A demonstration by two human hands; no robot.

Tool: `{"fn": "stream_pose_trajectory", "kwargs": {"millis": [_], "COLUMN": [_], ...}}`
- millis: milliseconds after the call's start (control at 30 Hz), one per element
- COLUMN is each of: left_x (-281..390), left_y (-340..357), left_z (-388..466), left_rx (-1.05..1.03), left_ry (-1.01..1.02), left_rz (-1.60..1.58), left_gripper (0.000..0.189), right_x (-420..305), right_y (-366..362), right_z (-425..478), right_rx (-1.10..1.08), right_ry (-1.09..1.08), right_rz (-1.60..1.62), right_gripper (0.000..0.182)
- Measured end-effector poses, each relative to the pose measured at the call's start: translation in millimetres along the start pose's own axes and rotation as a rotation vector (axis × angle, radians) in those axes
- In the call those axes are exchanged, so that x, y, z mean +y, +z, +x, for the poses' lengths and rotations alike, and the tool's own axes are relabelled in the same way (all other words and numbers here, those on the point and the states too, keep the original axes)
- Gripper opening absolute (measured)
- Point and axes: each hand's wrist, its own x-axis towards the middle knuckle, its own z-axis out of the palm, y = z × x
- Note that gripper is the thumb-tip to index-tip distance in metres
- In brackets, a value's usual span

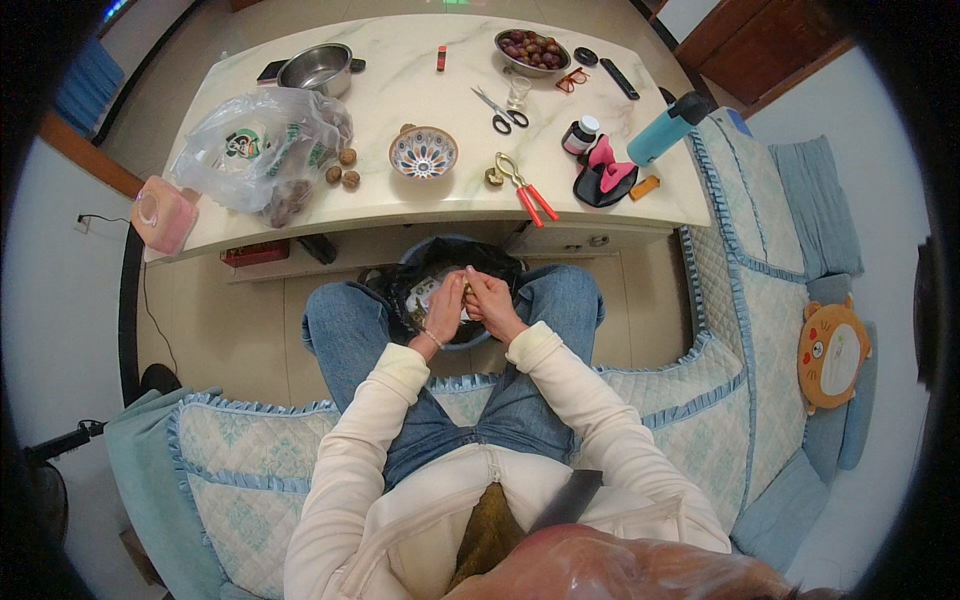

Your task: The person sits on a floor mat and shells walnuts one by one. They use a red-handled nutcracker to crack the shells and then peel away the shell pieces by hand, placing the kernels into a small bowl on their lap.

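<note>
My left hand (445,306) and my right hand (491,301) meet between my knees, fingertips together on a small brownish piece (467,289), apparently walnut; the fingers mostly hide it. Under them stands a waste bin (471,343) lined with a black plastic bag (495,259), with pale scraps inside. On the table edge ahead lies a nutcracker (525,187) with red handles, beside a cracked walnut (493,177). A patterned bowl (423,154) sits left of it. Several whole walnuts (347,157) rest by a translucent plastic bag (247,150) holding more.
The marble-look table (420,82) also bears scissors (501,112), a small glass (518,91), a bowl of grapes (533,54), a steel pot (319,69), a pill bottle (580,136), a blue flask (666,129) and a pink box (163,216). A quilted sofa (247,442) surrounds me.
</note>
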Motion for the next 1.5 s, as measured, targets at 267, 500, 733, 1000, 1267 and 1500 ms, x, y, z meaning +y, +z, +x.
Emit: {"fn": "stream_pose_trajectory", "kwargs": {"millis": [267, 500, 733, 1000, 1267, 1500], "left_x": [-14, -5, -12, -1, 5, 13], "left_y": [-1, -3, -7, -8, -12, -16], "left_z": [3, 6, 9, 9, 7, 11], "left_rx": [-0.012, -0.001, -0.071, -0.082, -0.042, 0.023], "left_ry": [-0.200, -0.200, -0.311, -0.293, -0.331, -0.325], "left_rz": [-0.162, -0.244, -0.469, -0.535, -0.574, -0.703], "left_gripper": [0.031, 0.027, 0.021, 0.022, 0.021, 0.021], "right_x": [2, 9, 12, 11, 5, 9], "right_y": [8, -3, -5, -6, -1, -8], "right_z": [2, 8, 10, 9, 4, 7], "right_rx": [0.115, 0.100, 0.141, 0.122, 0.148, 0.106], "right_ry": [-0.284, -0.388, -0.420, -0.437, -0.398, -0.419], "right_rz": [-0.245, -0.430, -0.488, -0.504, -0.389, -0.311], "right_gripper": [0.027, 0.029, 0.031, 0.032, 0.029, 0.023]}}
